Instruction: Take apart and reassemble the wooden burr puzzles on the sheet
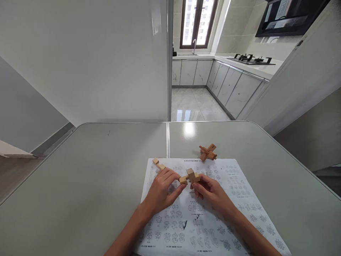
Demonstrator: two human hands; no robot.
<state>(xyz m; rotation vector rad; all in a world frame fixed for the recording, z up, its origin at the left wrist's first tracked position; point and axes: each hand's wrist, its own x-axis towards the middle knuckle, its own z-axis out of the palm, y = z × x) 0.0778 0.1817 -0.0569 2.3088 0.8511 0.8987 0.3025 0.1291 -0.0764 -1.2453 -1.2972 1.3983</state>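
A small cluster of light wooden puzzle pieces (190, 176) is held between both hands just above a printed instruction sheet (234, 192). My left hand (161, 190) pinches the left end of the cluster with thumb and fingertips. My right hand (211, 192) grips the right side of it, fingers curled. A loose wooden piece (158, 164) lies at the sheet's upper left corner. A darker assembled wooden burr puzzle (208, 152) rests on the table just beyond the sheet's top edge.
The grey folding table (80, 177) has a centre seam (167, 140) running away from me. Behind it stand a white wall panel (93, 60) and an open kitchen with cabinets (226, 85), a sink (194, 53) and a hob (252, 59).
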